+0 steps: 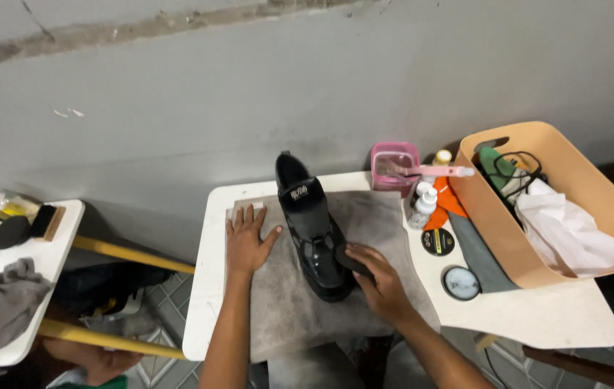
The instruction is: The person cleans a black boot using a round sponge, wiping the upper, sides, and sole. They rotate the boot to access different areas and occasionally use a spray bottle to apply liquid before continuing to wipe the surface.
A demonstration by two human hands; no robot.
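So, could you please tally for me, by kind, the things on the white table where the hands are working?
Shoe: 1
Grey cloth: 1
Dark pad under the right hand: 1
Left hand, flat on the cloth: 1
Round tins: 2
Small bottles: 2
Pink cup: 1
Tan basket: 1
Total: 10

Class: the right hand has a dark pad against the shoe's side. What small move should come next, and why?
Probably a short rub along the black shoe: the right hand presses the pad on its side near the toe, and the left hand lies flat on the grey cloth beside it.
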